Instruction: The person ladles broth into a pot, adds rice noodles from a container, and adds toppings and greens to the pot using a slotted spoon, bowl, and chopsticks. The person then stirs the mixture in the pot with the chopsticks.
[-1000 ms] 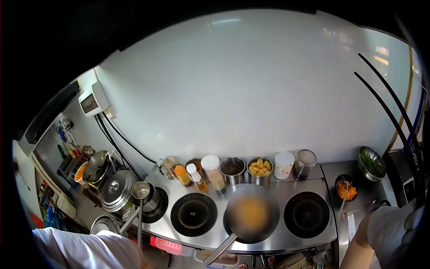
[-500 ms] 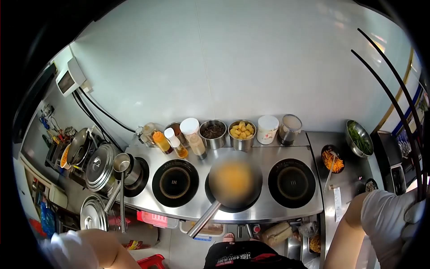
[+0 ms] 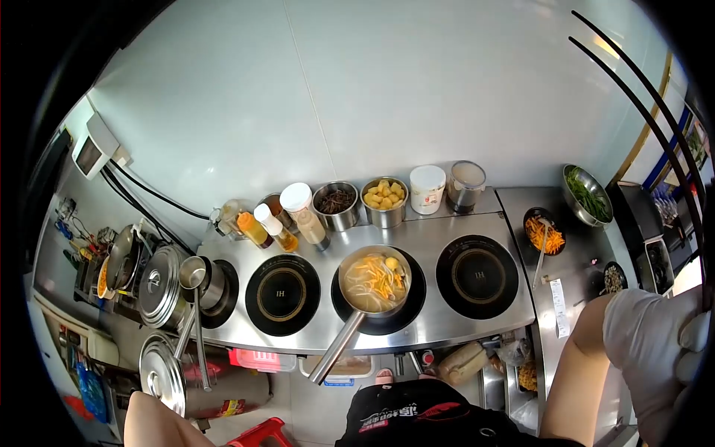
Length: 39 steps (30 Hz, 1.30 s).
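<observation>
In a white glove, my right hand [image 3: 655, 359] is at the right edge, fingers curled round the lower end of two long thin black sticks [image 3: 646, 112] that reach up past the wall. Part of its fingers is cut off by the dark frame edge. My left hand is out of view; only bare skin of that arm shows at bottom left. A long-handled pot [image 3: 376, 280] stands on the third burner, with noodles and orange strips in pale broth. Its handle points down-left, with no hand on it.
Behind the burners stand sauce bottles [image 3: 255, 229], a tub of yellow chunks [image 3: 384, 195] and a white jar [image 3: 427, 189]. Right are orange strips [image 3: 544, 232] and a bowl of greens [image 3: 588, 195]. Left are a lidded pot [image 3: 160, 287] and a small pan [image 3: 193, 273].
The view has tilted down and shifted, bringing more floor and clothing into sight. The blur over the pot has cleared, so its contents show. White-covered parts at lower left have left the view.
</observation>
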Tool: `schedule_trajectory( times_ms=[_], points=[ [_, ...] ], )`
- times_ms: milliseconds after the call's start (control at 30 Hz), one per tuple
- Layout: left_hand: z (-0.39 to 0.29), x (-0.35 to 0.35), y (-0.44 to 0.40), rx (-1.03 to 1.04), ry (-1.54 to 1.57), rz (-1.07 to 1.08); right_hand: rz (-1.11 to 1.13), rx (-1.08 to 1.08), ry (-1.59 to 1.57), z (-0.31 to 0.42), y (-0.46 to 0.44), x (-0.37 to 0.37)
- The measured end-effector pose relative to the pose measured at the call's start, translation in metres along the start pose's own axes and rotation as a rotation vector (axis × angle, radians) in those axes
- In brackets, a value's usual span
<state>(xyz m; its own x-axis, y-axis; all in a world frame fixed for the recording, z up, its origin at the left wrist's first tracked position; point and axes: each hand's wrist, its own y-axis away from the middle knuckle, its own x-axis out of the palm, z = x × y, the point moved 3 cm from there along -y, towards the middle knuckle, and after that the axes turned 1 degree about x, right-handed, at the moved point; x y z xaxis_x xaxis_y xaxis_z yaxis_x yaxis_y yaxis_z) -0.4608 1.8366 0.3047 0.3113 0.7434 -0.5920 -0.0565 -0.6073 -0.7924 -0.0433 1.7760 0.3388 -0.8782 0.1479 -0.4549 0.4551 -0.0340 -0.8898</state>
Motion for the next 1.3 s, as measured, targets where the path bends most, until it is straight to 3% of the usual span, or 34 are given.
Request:
schedule_trajectory(
  times_ms=[400,567,767,867,933,1000,1033,1067,1133,1167,1200,1300],
  points=[
    [0.002,-0.003,0.006,0.007,-0.007,-0.032,-0.02,-0.012,0.046,0.006,0.009,-0.006],
    [0.004,0.001,0.008,-0.002,0.017,-0.037,-0.15,-0.017,0.278,0.018,0.015,-0.029],
    [0.004,-0.004,0.014,0.006,0.026,-0.088,-0.574,0.292,1.149,-0.026,0.078,-0.057],
    [-0.002,-0.013,0.025,0.029,0.033,-0.203,-0.411,0.517,1.239,-0.042,0.128,-0.08],
    [-0.014,-0.021,0.045,0.054,0.054,-0.399,-0.472,0.815,1.075,-0.053,0.178,-0.105],
    [-0.026,-0.022,0.069,0.091,0.107,-0.551,-0.672,1.06,0.949,-0.053,0.211,-0.112],
    [-0.03,-0.016,0.08,0.088,0.15,-0.559,-0.527,0.986,1.097,-0.048,0.223,-0.111],
    [-0.032,-0.005,0.091,0.062,0.193,-0.509,-0.377,0.905,1.236,-0.046,0.235,-0.108],
    [-0.03,0.033,0.108,-0.029,0.259,-0.308,-0.669,1.082,0.937,-0.05,0.268,-0.105],
    [-0.022,0.061,0.116,-0.094,0.28,-0.164,-0.585,1.092,1.021,-0.049,0.27,-0.094],
    [-0.011,0.095,0.127,-0.134,0.346,0.06,-0.618,1.043,0.878,-0.052,0.284,-0.088],
    [0.007,0.177,0.187,-0.275,0.506,0.302,-0.681,1.129,0.681,-0.06,0.285,-0.058]
  ],
)
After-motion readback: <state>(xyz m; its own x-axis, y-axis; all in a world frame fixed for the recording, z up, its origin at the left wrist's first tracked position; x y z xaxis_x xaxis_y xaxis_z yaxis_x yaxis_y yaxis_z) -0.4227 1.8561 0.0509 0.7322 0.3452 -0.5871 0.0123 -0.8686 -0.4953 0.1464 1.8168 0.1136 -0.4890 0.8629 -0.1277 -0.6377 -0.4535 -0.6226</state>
